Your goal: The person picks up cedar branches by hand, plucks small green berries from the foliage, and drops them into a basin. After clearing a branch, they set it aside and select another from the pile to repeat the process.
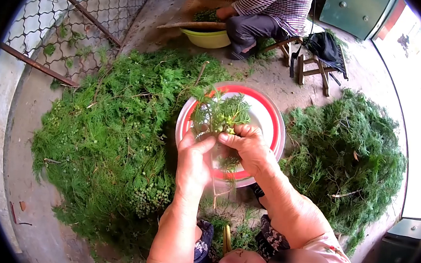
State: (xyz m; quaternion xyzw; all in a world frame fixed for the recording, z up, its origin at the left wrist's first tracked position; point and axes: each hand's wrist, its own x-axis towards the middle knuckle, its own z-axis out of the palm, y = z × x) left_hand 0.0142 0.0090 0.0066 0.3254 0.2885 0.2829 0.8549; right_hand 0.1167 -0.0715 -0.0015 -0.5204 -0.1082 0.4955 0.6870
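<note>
A leafy green conifer sprig (pixel 234 108) with pale green cones (pixel 225 124) is held up over a round basin (pixel 267 99) with a white inside and a red band. My left hand (pixel 195 155) is closed on the sprig from the left, its thumb below the cones. From the right, my right hand (pixel 250 145) pinches at the cones, thumb and fingers closed on the same sprig. A thin bare stem (pixel 214 181) hangs down between my wrists. The fingertips are partly hidden by the foliage.
A large heap of green branches (pixel 116 134) lies left of the basin, a darker heap (pixel 350 152) right. Ahead, a person (pixel 274 13) sits by a woven tray (pixel 188 11) and yellow-green basin (pixel 208 38). A wooden stool (pixel 319 71) holds a black bag (pixel 326 46).
</note>
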